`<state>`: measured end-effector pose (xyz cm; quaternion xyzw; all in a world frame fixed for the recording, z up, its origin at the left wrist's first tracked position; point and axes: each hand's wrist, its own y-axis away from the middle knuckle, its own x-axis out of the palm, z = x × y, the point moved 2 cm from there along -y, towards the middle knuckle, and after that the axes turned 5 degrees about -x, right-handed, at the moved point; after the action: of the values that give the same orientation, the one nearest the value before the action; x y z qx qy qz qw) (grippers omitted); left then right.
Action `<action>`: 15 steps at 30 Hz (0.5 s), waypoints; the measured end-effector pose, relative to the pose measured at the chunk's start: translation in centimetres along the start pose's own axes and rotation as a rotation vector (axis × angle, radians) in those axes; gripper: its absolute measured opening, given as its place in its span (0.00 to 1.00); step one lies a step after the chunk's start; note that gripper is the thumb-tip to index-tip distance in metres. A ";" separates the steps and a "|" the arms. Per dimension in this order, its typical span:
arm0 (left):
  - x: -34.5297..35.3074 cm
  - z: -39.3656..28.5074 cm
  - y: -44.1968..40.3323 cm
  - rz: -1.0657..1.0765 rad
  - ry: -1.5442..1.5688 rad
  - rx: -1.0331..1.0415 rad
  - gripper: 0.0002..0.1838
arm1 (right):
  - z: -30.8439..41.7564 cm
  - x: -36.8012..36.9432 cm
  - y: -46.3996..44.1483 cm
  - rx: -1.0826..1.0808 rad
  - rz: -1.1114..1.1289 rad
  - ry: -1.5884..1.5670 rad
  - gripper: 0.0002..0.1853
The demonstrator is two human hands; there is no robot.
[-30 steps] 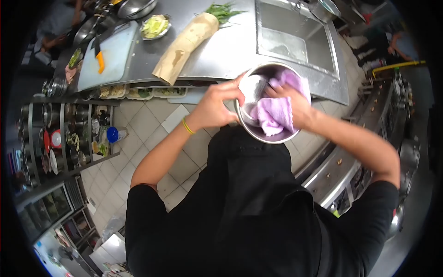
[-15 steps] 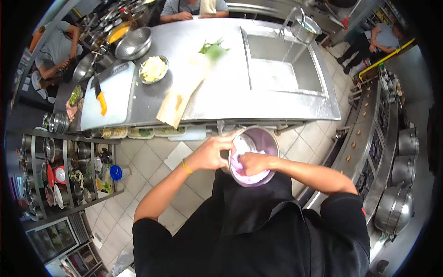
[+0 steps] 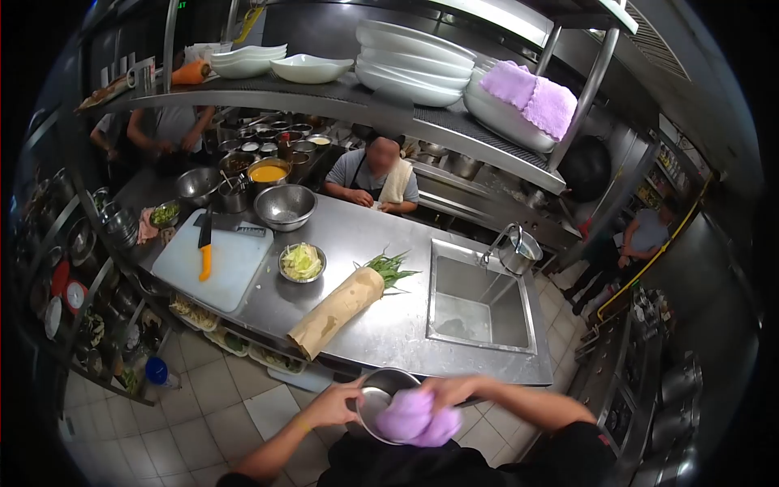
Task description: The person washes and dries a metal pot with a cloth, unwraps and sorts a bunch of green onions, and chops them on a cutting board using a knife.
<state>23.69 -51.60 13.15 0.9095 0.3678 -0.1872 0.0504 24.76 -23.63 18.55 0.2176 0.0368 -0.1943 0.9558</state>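
My left hand point(image 3: 333, 405) grips the left rim of a deep steel pot point(image 3: 376, 399), which is tilted in front of my body below the counter's edge. In my right hand point(image 3: 451, 392) is a bunched purple cloth point(image 3: 418, 419), at the pot's right side and partly over its opening. The cloth covers part of the pot's inside. Beyond the pot, on the counter, lies a brown paper roll point(image 3: 337, 312) with green leaves point(image 3: 392, 271) sticking out of its end.
The steel counter point(image 3: 381, 345) holds a sink point(image 3: 479, 308), a bowl of cut vegetables point(image 3: 302, 262) and a cutting board point(image 3: 235, 280) with an orange-handled knife point(image 3: 205, 253). Above, a shelf point(image 3: 373, 116) bears white dishes point(image 3: 415, 61). A co-worker point(image 3: 372, 178) is across the counter.
The view has tilted up, bringing the shelf in. The purple cloth, earlier pressed inside the pot by my right hand, now bulges out over its right rim. My left hand still holds the pot.
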 end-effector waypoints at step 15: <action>0.7 5.1 15.5 -0.897 0.386 -0.302 0.12 | 44.7 -32.9 23.4 -0.218 -1.704 1.820 0.20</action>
<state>33.24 -63.52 7.43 0.6628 0.7474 0.0363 0.0271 2.89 -11.76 73.40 0.0996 0.8283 -0.5254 0.1672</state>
